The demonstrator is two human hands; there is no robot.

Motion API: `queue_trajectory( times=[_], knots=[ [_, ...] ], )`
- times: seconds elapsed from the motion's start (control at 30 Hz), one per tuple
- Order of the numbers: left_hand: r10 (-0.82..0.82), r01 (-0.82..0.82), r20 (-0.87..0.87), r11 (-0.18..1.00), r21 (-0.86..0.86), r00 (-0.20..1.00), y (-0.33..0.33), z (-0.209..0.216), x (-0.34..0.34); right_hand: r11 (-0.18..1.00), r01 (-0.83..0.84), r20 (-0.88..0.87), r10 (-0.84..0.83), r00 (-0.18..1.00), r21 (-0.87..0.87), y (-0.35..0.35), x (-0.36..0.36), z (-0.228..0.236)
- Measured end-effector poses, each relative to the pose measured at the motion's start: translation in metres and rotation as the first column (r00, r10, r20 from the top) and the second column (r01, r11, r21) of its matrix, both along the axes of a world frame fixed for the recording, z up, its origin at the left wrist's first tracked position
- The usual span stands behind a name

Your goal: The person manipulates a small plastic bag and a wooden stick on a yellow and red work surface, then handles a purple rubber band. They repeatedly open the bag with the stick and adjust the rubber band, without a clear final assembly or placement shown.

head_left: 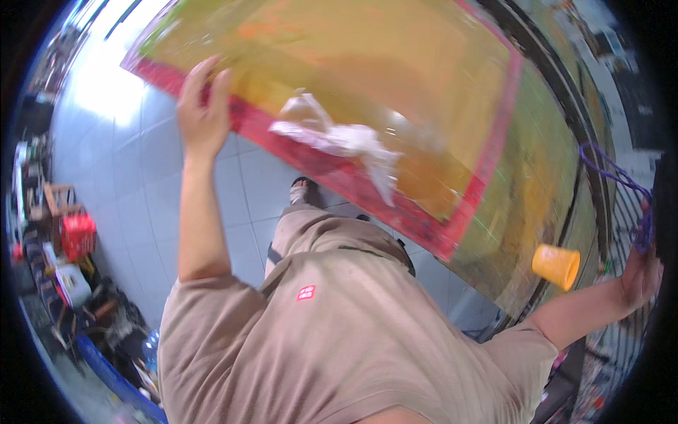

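Note:
A large yellow screen-printing frame point(424, 92) with red-taped borders slants across the upper middle. My left hand point(205, 116) is closed on its near-left red edge, the fingers partly over the rim. A crumpled white rag or wipe point(342, 138) lies across the mesh and the red border. At the far right, my right hand point(639, 272) reaches out, closed round a looped purple cord point(614, 169). The rim of the picture and a dark shape beside it cut off part of those fingers. A yellow cup point(556, 265) is near my right forearm.
Under the frame is a stained worktable point(544, 155) with dark rails along its far right side. Grey floor tiles point(141, 169) spread to the left. Along the left wall stand a red box point(78, 235), a wooden stool point(60, 198) and mixed clutter.

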State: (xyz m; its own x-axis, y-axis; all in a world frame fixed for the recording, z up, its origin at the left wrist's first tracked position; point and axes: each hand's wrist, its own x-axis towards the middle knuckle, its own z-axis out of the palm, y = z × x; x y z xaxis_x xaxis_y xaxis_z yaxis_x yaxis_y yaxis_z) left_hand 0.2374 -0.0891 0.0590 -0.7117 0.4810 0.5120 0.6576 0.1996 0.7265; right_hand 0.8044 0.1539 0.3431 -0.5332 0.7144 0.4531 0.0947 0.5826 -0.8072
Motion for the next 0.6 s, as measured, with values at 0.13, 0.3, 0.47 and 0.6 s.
queue_trajectory(
  times=[0.13, 0.3, 0.47, 0.6],
  knots=[
    [-0.073, 0.075, -0.057, 0.996, 0.038, 0.996, 0.021, -0.002, -0.009, 0.957, -0.283, 0.028, 0.286, 0.958, -0.069, -0.007, -0.144, -0.023],
    [-0.046, 0.045, -0.071, 0.999, -0.022, 0.996, 0.023, -0.011, -0.007, 0.798, -0.545, 0.194, 0.595, 0.78, -0.259, -0.06, -0.347, -0.086],
    [-0.039, 0.038, -0.043, 0.999, -0.037, 0.998, 0.023, -0.005, -0.01, 0.749, -0.652, 0.432, 0.629, 0.647, -0.114, -0.075, -0.44, -0.181],
    [0.015, -0.015, -0.163, 1.0, 0.004, 0.987, 0.026, -0.006, -0.008, 0.704, -0.663, 0.536, 0.468, 0.703, 0.254, -0.089, -0.457, -0.223]
  ],
)
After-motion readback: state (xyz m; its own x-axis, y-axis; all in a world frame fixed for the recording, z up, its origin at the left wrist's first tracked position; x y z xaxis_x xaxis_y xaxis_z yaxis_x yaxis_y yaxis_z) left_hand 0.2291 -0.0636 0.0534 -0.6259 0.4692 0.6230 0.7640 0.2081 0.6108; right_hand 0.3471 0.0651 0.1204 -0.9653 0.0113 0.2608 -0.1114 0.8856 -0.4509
